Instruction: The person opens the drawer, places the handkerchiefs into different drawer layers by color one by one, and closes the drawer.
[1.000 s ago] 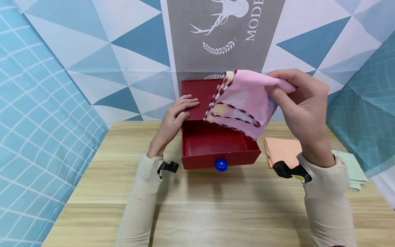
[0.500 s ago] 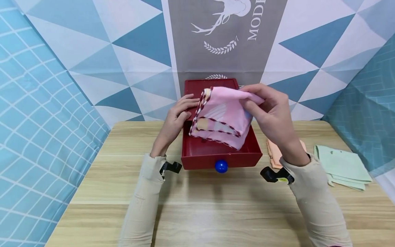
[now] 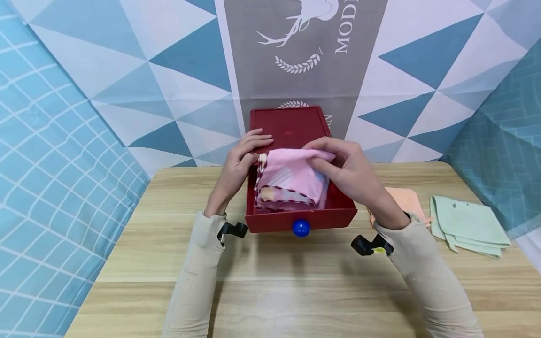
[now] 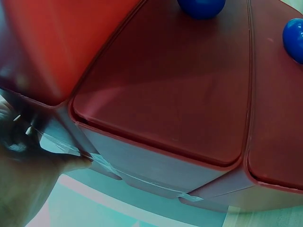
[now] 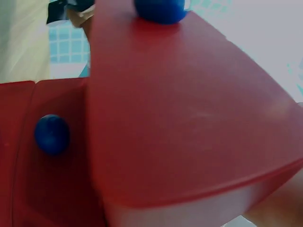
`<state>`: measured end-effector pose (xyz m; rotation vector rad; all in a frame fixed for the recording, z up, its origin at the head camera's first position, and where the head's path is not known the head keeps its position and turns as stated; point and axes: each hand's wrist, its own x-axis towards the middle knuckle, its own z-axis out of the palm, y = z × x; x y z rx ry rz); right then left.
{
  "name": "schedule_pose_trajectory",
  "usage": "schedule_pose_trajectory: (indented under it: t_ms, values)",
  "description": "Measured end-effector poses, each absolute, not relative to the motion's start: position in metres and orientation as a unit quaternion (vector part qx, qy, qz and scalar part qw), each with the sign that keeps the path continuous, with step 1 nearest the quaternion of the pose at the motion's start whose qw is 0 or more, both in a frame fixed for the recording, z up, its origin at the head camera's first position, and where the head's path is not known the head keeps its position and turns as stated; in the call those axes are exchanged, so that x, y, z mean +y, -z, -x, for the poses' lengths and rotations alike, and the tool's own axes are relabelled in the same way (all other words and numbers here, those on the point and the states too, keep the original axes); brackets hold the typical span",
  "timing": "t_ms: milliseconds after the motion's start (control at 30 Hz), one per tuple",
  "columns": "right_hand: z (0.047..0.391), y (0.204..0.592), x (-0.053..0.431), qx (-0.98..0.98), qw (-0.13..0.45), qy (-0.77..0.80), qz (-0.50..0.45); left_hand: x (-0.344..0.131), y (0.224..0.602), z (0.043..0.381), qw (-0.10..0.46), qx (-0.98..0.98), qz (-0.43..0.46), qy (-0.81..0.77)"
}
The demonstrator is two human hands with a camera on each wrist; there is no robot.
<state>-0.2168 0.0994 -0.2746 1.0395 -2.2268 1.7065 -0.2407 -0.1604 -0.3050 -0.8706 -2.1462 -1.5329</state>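
My right hand (image 3: 348,166) pinches the upper right edge of a folded pink towel (image 3: 287,171) with a dark red and white striped border. The towel hangs into the pulled-out top drawer (image 3: 270,223) of a dark red drawer cabinet (image 3: 287,124). A round blue knob (image 3: 301,228) marks the drawer's front. On the cabinet's top, at its left edge, my left hand (image 3: 234,171) rests with fingers extended; part of this hand (image 4: 23,175) shows beside the cabinet in the left wrist view. In the right wrist view the drawer front (image 5: 199,113) hides the towel.
On the wooden table (image 3: 262,286), a folded orange cloth (image 3: 403,199) lies right of the cabinet, partly behind my right forearm. Farther right is a folded light green cloth (image 3: 469,220). Lower drawers with blue knobs (image 5: 52,135) show under the pulled-out one. A patterned backdrop (image 3: 177,84) stands behind.
My right hand has moved left and down, bringing the pink towel from above the cabinet's right side into the pulled-out drawer. My left hand stays on the cabinet top.
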Motion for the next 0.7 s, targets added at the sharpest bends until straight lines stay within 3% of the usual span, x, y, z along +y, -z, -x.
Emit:
schedule_pose_trajectory:
  t_ms: [700]
  values:
    - [0.2220,0.2797,0.0904,-0.830,0.119,-0.338,-0.428,-0.1582,0.3060,0.2404,0.184,-0.756,0.312,0.545]
